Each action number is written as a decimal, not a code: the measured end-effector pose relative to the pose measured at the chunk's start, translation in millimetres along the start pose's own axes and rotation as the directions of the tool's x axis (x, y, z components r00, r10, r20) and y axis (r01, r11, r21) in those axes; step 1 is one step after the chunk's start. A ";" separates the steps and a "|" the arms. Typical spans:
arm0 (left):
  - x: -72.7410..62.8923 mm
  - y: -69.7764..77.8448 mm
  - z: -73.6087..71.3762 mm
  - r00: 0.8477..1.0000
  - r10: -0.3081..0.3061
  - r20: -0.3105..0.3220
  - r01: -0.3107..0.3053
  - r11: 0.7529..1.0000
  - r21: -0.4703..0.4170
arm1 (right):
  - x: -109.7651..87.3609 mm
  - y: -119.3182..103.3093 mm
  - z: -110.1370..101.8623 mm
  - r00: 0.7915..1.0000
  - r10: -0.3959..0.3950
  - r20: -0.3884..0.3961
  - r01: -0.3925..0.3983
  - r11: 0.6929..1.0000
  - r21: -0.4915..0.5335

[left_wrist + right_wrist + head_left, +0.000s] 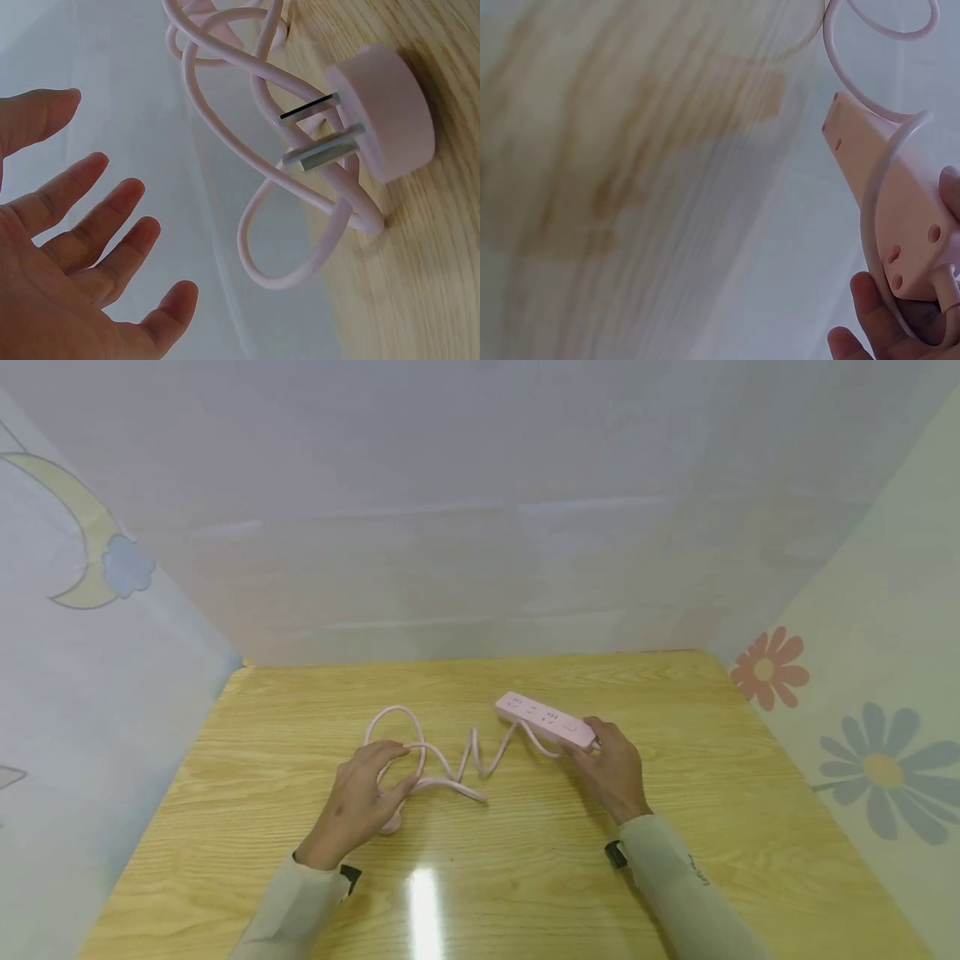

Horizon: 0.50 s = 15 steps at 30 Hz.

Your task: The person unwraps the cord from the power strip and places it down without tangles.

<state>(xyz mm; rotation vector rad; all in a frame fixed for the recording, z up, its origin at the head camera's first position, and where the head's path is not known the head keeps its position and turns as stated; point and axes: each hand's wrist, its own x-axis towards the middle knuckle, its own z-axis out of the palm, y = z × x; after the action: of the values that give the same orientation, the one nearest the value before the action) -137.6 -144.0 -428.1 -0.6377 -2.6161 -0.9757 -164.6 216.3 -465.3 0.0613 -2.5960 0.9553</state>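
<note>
A pink power strip (pixel 543 720) is held at its right end by my right hand (pixel 611 770), thumb on one side and fingers on the other. In the right wrist view its underside (pixel 900 202) with screw holes faces the camera, raised off the table. The pale pink cord (pixel 259 69) runs from that end in loose zigzags and loops toward the left. My left hand (pixel 362 793) hovers around the loops with fingers spread, gripping nothing. Beside it the round plug (pixel 386 112) lies on the table, its flat metal prongs showing in the left wrist view.
The wood-grain table (pixel 525 877) meets a pale back wall (pixel 465 585). Side panels carry a printed moon (pixel 93 527) at left and printed flowers (pixel 885 770) at right. Both wrists wear dark straps under light sleeves.
</note>
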 end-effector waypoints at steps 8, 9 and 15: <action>-2.1 -2.3 -0.7 1.000 0.016 -0.014 -0.016 1.000 -0.016 | -1.9 -0.8 -0.2 0.999 0.009 0.045 -0.007 0.999 -0.048; -2.3 -2.7 -0.6 1.000 0.018 -0.014 -0.018 1.000 -0.016 | -1.8 -0.9 -0.4 0.999 0.005 0.043 -0.003 0.999 -0.050; -3.0 -4.5 -1.5 1.000 0.028 -0.013 -0.028 1.000 -0.011 | 1.1 -3.9 -4.1 0.995 0.036 0.094 -0.027 0.994 -0.102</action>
<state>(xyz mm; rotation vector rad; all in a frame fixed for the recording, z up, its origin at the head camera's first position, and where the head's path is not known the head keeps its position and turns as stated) -137.0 -149.0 -430.7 -0.6662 -2.5854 -0.9837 -163.6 216.0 -459.6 0.0408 -2.7370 0.8499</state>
